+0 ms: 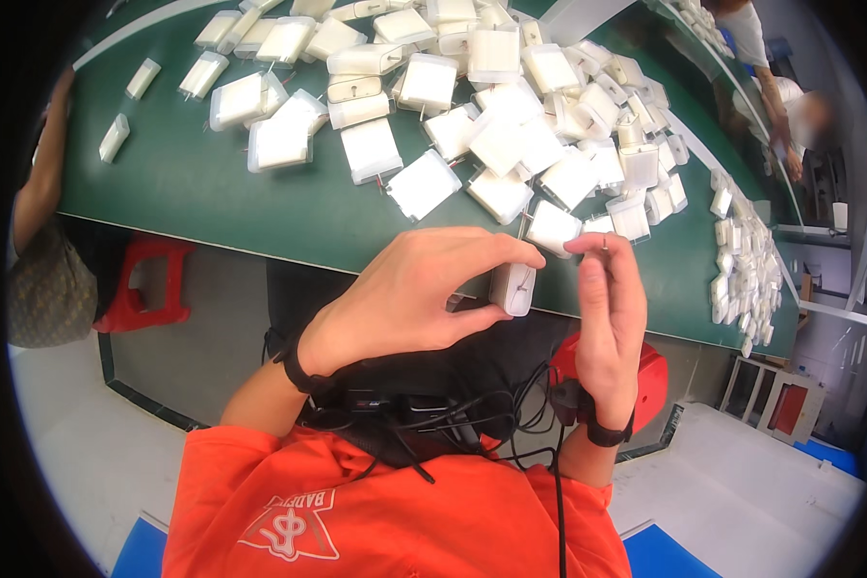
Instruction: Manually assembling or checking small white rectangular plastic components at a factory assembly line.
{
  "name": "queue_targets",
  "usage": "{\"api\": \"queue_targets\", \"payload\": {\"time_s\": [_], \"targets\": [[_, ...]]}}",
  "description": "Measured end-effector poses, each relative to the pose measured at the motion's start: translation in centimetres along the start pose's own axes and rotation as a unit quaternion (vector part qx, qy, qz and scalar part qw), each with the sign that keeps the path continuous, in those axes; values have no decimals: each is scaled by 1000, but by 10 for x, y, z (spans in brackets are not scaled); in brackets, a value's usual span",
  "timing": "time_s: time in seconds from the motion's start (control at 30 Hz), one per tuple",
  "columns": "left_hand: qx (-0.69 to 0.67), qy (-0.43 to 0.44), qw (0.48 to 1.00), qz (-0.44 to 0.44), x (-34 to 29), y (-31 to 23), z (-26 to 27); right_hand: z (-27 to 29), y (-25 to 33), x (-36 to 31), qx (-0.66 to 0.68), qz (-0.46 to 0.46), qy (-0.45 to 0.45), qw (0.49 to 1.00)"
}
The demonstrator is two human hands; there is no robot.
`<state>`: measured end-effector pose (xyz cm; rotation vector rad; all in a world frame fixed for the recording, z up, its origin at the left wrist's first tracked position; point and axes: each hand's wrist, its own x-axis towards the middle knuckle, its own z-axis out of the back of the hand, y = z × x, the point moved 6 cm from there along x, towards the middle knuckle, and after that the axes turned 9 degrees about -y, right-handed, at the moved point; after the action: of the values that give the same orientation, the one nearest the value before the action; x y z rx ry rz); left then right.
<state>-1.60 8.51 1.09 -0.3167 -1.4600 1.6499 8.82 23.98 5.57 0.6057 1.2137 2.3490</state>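
My left hand (pixel 409 289) grips a white boxy piece (pixel 517 288) between the thumb and the bent fingers, at the table's near edge. A thin wire-like bit shows on the end of the piece that faces up. Just to its right is my right hand (pixel 610 313), raised, its fingers bent toward the left and its thumb close under them. A tiny metallic glint shows at its fingers; what it belongs to is too small to tell. Beyond both hands lies a heap of similar white pieces (pixel 424 183) with translucent casings and thin leads.
The pieces rest on a green table (pixel 193 183); a second pile (pixel 742 270) lies at its right end. Two loose pieces lie far left. A person's arm (pixel 43 178) is at the left edge, near a red stool (pixel 149 279). Black cables (pixel 525 414) hang before me.
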Motion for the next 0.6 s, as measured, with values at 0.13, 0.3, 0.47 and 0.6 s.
{"api": "queue_targets", "payload": {"time_s": [0.13, 0.3, 0.47, 0.6], "targets": [[-4, -5, 1000, 7, 0, 1, 0, 6, 1, 1, 47, 91, -11, 995], [-12, -10, 1000, -7, 2, -2, 0, 11, 14, -1, 17, 169, -52, 984], [-9, -5, 1000, -6, 0, 0, 0, 10, 10, -3, 92, 130, -49, 986], [-5, 1, 1000, -4, 0, 1, -1, 7, 3, -5, 124, 97, -50, 986]]}}
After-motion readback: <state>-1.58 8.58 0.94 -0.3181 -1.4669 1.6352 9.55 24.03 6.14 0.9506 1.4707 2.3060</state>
